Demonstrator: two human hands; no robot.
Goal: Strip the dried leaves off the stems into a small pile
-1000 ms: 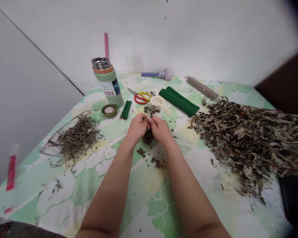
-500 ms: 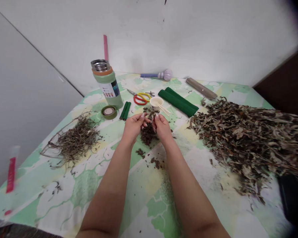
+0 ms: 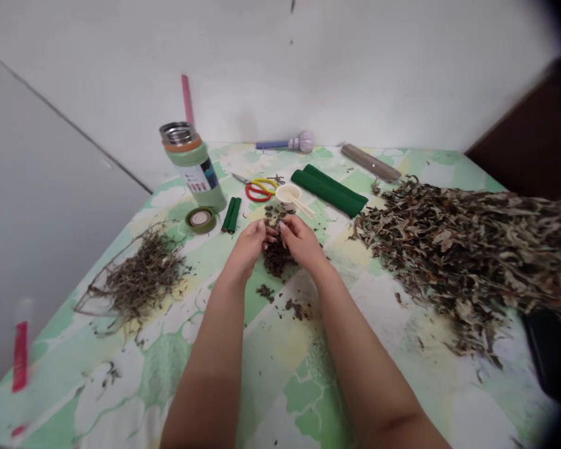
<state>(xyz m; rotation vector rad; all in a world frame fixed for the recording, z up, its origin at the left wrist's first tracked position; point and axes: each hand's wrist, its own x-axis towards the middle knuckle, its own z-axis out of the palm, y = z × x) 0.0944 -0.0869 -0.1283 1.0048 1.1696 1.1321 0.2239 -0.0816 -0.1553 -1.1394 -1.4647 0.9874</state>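
My left hand (image 3: 252,243) and my right hand (image 3: 301,238) are close together over a small heap of dark crumbled leaves (image 3: 275,259). Thumb and fingers of each hand are pinched; whatever is between them is too small to make out. Just beyond the hands stands a small white cup (image 3: 288,194) with a pale stick or spoon leaning out of it. Two smaller clumps of leaf bits (image 3: 265,292) lie nearer to me. A large pile of dried leaves (image 3: 472,249) spreads on the right, and a heap of thin dry stems (image 3: 144,274) sits on the left.
Behind the hands are red and yellow scissors (image 3: 259,188), folded green cloth (image 3: 330,190), two short green rolls (image 3: 232,214) and a lidless green flask (image 3: 194,165) with its lid (image 3: 200,219). A purple-headed stick (image 3: 285,143) and a brown roll (image 3: 370,163) lie by the wall. A dark object (image 3: 551,349) is at right.
The view has shifted slightly, moving the objects a little in the picture. My right hand has turned inward somewhat, and both hands remain over the crumbled leaves.
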